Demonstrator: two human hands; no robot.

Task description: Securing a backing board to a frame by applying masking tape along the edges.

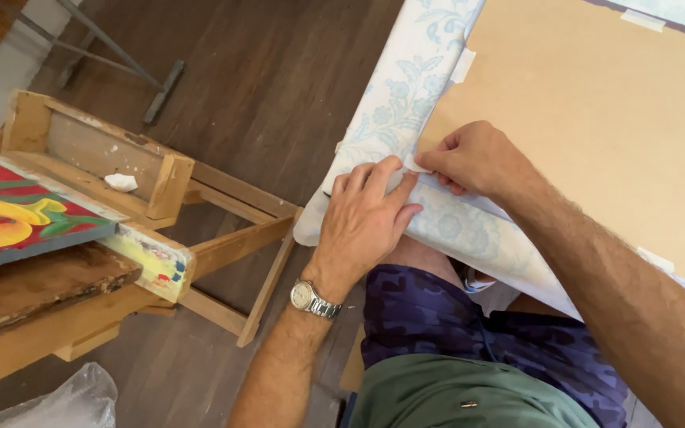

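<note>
fabric [406, 103], pale blue floral, folds over the brown board [596, 119] corner. left hand [362, 218] presses it flat, fingers spread; right hand [473, 158] pinches a white tape strip [415, 165]. better keep the fold taut while sticking. wooden easel [160, 206] beyond.

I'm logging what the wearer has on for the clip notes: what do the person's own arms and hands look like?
Both forearms are bare and hairy, with no sleeves in view. The left hand has a silver metal-link wristwatch with a pale round dial at its wrist. The right hand wears nothing: no glove, no visible ring.
</note>
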